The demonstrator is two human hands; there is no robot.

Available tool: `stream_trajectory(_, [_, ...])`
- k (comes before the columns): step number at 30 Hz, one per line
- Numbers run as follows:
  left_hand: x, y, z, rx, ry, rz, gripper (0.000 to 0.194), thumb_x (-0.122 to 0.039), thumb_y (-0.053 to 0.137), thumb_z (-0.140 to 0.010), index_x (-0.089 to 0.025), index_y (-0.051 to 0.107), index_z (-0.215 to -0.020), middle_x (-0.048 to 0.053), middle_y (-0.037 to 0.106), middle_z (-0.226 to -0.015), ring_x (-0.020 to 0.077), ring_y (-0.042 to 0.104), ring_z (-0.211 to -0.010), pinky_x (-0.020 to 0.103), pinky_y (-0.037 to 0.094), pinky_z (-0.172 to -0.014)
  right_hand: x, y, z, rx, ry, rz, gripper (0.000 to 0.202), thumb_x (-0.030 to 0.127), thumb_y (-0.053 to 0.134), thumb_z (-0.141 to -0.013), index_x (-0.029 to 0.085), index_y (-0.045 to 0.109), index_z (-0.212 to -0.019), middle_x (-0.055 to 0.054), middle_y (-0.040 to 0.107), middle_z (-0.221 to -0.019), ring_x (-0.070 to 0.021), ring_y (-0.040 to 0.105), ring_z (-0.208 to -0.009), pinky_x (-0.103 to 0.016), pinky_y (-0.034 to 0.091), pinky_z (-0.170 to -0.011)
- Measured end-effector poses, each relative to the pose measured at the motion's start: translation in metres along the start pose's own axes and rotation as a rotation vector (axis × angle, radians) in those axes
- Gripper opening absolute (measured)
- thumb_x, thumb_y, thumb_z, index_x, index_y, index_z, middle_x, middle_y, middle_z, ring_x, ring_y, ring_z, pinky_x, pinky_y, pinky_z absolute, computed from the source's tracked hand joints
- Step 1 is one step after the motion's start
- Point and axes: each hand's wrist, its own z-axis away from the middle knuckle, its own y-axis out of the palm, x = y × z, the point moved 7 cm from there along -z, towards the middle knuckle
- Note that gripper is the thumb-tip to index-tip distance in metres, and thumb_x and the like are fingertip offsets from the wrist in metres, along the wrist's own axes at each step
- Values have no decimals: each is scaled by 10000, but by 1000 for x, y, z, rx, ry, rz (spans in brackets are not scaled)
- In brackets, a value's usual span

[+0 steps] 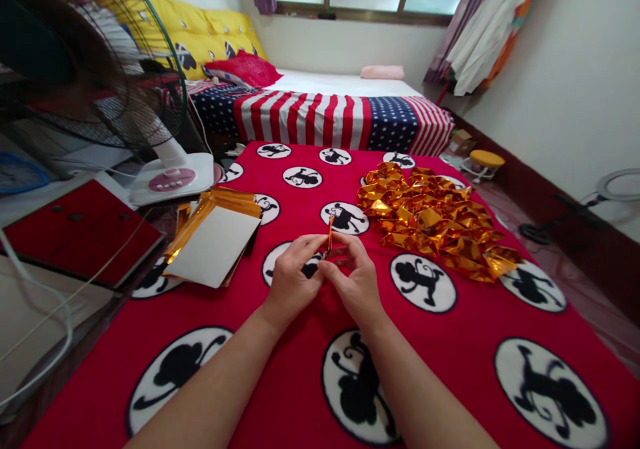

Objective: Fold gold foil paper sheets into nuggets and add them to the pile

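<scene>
Over the middle of a red cloth (310, 396) printed with black monkey figures, my left hand (297, 269) and my right hand (353, 269) meet at the fingertips. Between them they pinch a narrow folded piece of gold foil paper (330, 231), seen nearly edge-on and standing upright. My fingers hide its lower part. To the left lies a stack of gold foil paper sheets (215, 242) with a pale side facing up on top. A heap of folded gold foil pieces (430, 219) is spread to the right of my hands.
A standing fan (170, 169) with a wire guard is at the left, near a dark red panel (80, 229) and white cables. Beyond the cloth is a bed (320, 119) with a striped cover. A yellow stool (486, 159) stands by the right wall.
</scene>
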Motion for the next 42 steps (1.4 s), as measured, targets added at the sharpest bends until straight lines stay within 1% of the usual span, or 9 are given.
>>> stream_trajectory(10, [-9,3,1,18,101,-3,332,-177,621,-850,-198,652,-1180,80,687,-1109,183,645,-1032,299,509,-930,-1,-14,-2,-111,-15,18,184,274,556,-906,201,704,-988,-54,676,-989,-186,619,-934,-289,488,-826])
stream_trajectory(13, [-2,-10,-1,-109,19,-11,302,-222,631,-860,-205,659,-1160,75,681,-1117,178,649,-1016,286,519,-887,-8,-17,-2,-126,78,-108,168,291,573,-889,188,706,-894,-25,685,-850,-168,606,-798,-272,475,-754])
stream_trajectory(17, [20,-24,-4,-243,-162,110,556,-328,715,-796,-207,556,-1315,117,586,-1327,232,565,-1208,316,492,-930,-16,-13,0,-75,173,-304,136,282,609,-842,188,686,-780,10,655,-739,-134,552,-676,-230,435,-640])
stream_trajectory(19, [35,-21,-5,-191,-275,290,585,-375,741,-765,-183,577,-1293,127,643,-1257,235,607,-1151,321,493,-920,-18,-10,1,-35,196,-327,141,282,621,-828,182,673,-743,19,628,-699,-122,525,-641,-220,415,-611])
stream_trajectory(21, [48,-13,-4,-127,-401,449,460,-407,762,-734,-144,687,-1104,115,728,-1049,213,678,-949,299,522,-822,-19,-8,2,-6,205,-319,154,288,625,-824,176,663,-725,20,609,-679,-116,509,-626,-216,402,-598])
stream_trajectory(25, [59,-10,-2,-124,-491,509,278,-380,814,-664,-135,728,-763,49,729,-757,139,645,-662,231,511,-637,-22,-8,1,7,234,-276,171,318,634,-822,171,662,-740,18,600,-671,-113,509,-618,-212,393,-582])
stream_trajectory(29, [55,-13,-3,-120,-438,415,192,-316,811,-669,-158,733,-743,23,725,-734,117,636,-649,200,498,-621,-23,-13,-2,-57,238,-226,171,344,715,-761,180,676,-787,8,645,-723,-131,573,-661,-226,446,-625])
stream_trajectory(36, [46,-9,-3,-16,-407,331,181,-325,776,-710,-162,750,-784,35,736,-767,135,660,-702,203,517,-652,-20,-23,-2,-137,206,-59,186,320,718,-757,167,676,-659,9,631,-618,-118,546,-573,-226,436,-569])
stream_trajectory(42, [41,-3,-4,78,-467,357,177,-300,768,-699,-141,756,-777,50,736,-747,148,662,-677,210,525,-626,-21,-19,-1,-103,205,-100,158,316,726,-751,174,687,-697,3,662,-651,-127,586,-593,-224,461,-576])
